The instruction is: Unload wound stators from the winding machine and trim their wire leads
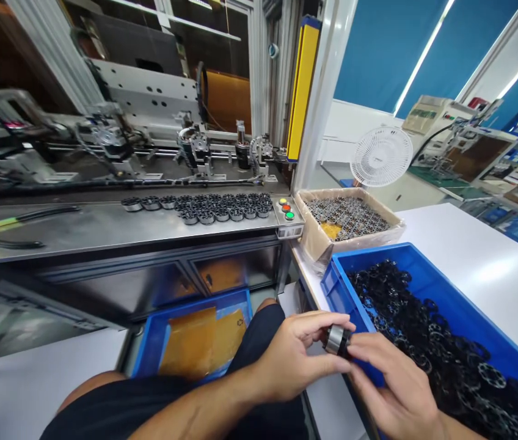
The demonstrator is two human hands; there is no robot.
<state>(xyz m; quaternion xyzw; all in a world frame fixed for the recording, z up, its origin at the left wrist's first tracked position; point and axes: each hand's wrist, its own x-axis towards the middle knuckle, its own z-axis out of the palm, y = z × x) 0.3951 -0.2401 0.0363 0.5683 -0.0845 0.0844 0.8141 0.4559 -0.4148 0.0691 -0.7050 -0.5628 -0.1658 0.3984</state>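
Between both hands is a small motor stator [335, 339], a round part with a silver metal band and black plastic ends. My left hand [293, 357] grips it from the left, thumb below and fingers above. From the right, my right hand [394, 379] pinches its black end with the fingertips. Beside my right hand stands a blue bin [373, 247] heaped with black plastic rings [428, 330]. Farther back, a cardboard box [355, 244] lined with plastic holds many similar metal cores [355, 214].
Rows of stators [225, 206] line the machine's metal ledge [103, 229], with pliers [16, 223] at the left. Colored buttons [286, 209] sit at the ledge's right end. A blue tray [144, 348] with amber sheets lies beside my knees. A white fan [382, 157] stands behind the box.
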